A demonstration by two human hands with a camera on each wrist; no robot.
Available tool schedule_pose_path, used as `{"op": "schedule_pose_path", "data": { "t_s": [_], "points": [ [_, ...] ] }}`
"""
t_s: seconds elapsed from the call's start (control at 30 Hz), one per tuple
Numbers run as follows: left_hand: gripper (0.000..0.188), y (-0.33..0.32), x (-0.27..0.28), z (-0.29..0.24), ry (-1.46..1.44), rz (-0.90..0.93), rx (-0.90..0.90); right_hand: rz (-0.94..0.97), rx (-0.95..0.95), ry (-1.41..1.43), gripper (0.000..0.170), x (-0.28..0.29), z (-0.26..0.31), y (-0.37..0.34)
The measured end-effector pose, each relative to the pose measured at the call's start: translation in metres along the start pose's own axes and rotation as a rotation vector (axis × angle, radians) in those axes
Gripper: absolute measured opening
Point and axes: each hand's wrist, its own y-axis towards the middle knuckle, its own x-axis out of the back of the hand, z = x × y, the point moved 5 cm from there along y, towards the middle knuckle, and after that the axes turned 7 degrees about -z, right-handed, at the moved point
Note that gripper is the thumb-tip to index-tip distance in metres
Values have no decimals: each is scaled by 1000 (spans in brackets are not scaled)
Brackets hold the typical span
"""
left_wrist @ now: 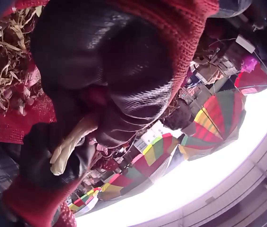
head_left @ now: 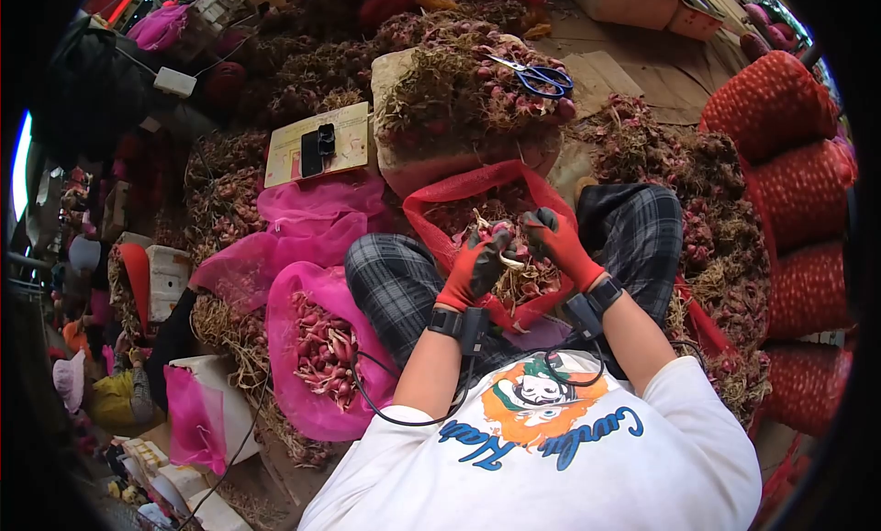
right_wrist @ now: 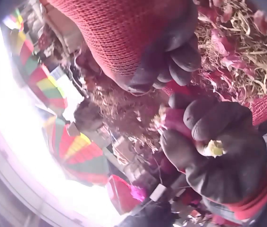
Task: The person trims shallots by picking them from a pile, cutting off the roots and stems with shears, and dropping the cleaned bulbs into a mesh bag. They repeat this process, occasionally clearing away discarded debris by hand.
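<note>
My left hand [head_left: 479, 267], in a black-and-red glove, grips a shallot [right_wrist: 175, 119] over a red mesh bag [head_left: 424, 212]. The shallot's pinkish bulb and rooty end show between thumb and fingers, and a pale stem [left_wrist: 72, 147] pokes out of the fist. Close by on the right is my right hand [head_left: 562, 242], gloved alike, with its fingers curled in; I cannot tell whether anything is inside them. Loose shallots and dry roots [right_wrist: 240, 56] fill the red bag below both hands.
On the block ahead, blue-handled scissors [head_left: 541, 79] lie among shallots. A pink mesh bag [head_left: 284, 384] holds cleaned shallots at left. Beyond it, a phone [head_left: 317, 152] rests on a yellowish board [head_left: 278, 160]. Full red sacks [head_left: 798, 201] are stacked at right.
</note>
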Motion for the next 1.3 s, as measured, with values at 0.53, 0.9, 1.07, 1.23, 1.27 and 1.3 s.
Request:
{"op": "schedule_pose_path", "data": {
  "t_s": [0.53, 0.9, 1.07, 1.23, 1.27, 1.3],
  "points": [
    [31, 5, 0, 6, 113, 136, -182, -138, 459, -201, 18, 2, 18, -4],
    [26, 4, -3, 19, 46, 152, 20, -128, 722, -814, 20, -3, 38, -16],
    [24, 9, 6, 18, -7, 72, 17, -297, 662, -1121, 20, 13, 10, -2],
    [23, 7, 5, 22, -144, 96, 100, -97, 671, -570, 22, -10, 48, -29],
    [23, 6, 0, 20, -233, 114, 131, -80, 647, -486, 23, -10, 50, -28],
    [24, 5, -1, 20, -174, 119, 120, -43, 536, -421, 22, -7, 39, -22]
  ]
}}
